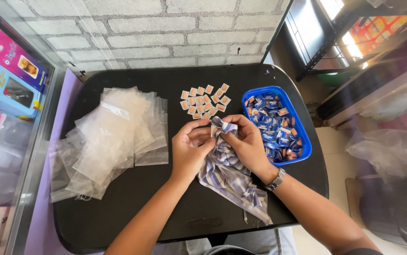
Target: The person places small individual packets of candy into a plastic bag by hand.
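Striped cloth (229, 174) at frame centre, draped down the black table (128, 217). Left hand (191, 151) and right hand (247, 141) both pinched shut on its upper end. Just above: small orange squares (204, 101). Right: blue tray (302, 127) of wrapped pieces. Left: pile of clear plastic bags (111, 139).
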